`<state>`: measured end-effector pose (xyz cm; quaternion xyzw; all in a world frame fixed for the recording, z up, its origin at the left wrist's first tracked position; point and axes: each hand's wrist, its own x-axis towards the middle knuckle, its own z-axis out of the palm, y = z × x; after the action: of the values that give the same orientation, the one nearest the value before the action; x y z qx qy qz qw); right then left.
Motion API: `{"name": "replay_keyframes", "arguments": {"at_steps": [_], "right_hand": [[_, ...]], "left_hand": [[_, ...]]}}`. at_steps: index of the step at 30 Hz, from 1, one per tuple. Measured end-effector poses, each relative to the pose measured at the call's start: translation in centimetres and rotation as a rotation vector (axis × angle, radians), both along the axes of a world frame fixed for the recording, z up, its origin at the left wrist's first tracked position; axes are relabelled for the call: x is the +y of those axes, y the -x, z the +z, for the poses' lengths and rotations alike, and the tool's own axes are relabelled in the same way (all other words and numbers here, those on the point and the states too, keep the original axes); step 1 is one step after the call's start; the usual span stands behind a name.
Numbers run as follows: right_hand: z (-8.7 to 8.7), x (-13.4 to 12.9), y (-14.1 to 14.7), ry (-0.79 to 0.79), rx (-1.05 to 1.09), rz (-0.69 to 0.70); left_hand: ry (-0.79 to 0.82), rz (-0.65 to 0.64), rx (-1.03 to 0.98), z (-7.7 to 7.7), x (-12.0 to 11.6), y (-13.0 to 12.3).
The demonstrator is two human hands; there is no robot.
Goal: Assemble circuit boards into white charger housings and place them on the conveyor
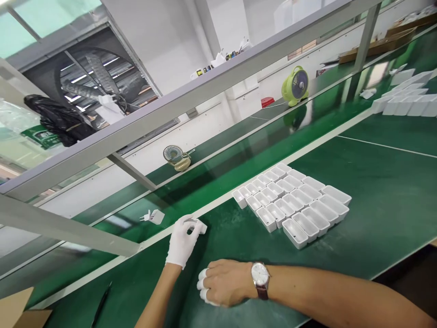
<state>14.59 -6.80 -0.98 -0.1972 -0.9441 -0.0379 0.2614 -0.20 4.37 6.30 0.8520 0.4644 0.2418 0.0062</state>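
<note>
My left hand (183, 239), in a white glove, pinches a small white plastic piece (204, 227) at the edge of the green worktop; the fingers hide most of it. Below it, my right hand (227, 283) lies low over the worktop, back upward, with white finger cots on several fingertips. Its fingers point left, slightly bent, and nothing shows in them. To the right, several white open plastic housings (296, 231) stand in close rows, hollow side up. A white plug adapter (157, 217) with cables or pins lies on the green conveyor belt, beyond my left hand.
A pale rail (218, 200) separates the worktop from the belt (211, 177). A metal frame with a shelf beam (191, 98) crosses above. Two small fans, one beige (182, 163) and one green (294, 86), stand beyond. A black pen (101, 304) and a cardboard box (17, 305) are lower left; more white housings (409, 105) lie far right.
</note>
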Motion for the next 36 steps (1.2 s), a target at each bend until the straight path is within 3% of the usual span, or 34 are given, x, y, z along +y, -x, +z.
{"name": "replay_keyframes", "arguments": {"at_steps": [4,9,13,17,22,26,31,36], "right_hand": [[0.2,-0.2,-0.1,0.004,-0.019,0.009],[0.0,-0.5,-0.1,0.05,0.002,0.0],[-0.7,-0.5,0.0,0.077,0.002,-0.006],[-1.0,-0.6,0.0,0.079,0.001,0.022],[-1.2,-1.1,-0.3,0.111,-0.017,0.016],[-2.5,-1.2,-0.1,0.069,0.022,0.025],[-4.0,-0.8,0.4,0.007,0.081,0.056],[-6.3,-0.6,0.2,0.026,0.02,0.055]], "left_hand": [[0.091,-0.005,-0.015,-0.5,-1.2,0.7],[0.012,0.065,-0.018,-2.0,-1.2,2.2],[0.071,0.073,-0.208,-4.0,-1.2,2.9],[0.077,0.174,-0.309,-5.5,-1.8,2.7],[0.289,0.159,-0.333,-5.5,-3.0,2.3],[0.413,0.167,-0.34,-5.5,-3.5,2.2],[0.407,0.247,-0.361,-6.3,-3.5,2.5],[0.384,0.241,-0.408,-6.3,-3.8,2.7]]}}
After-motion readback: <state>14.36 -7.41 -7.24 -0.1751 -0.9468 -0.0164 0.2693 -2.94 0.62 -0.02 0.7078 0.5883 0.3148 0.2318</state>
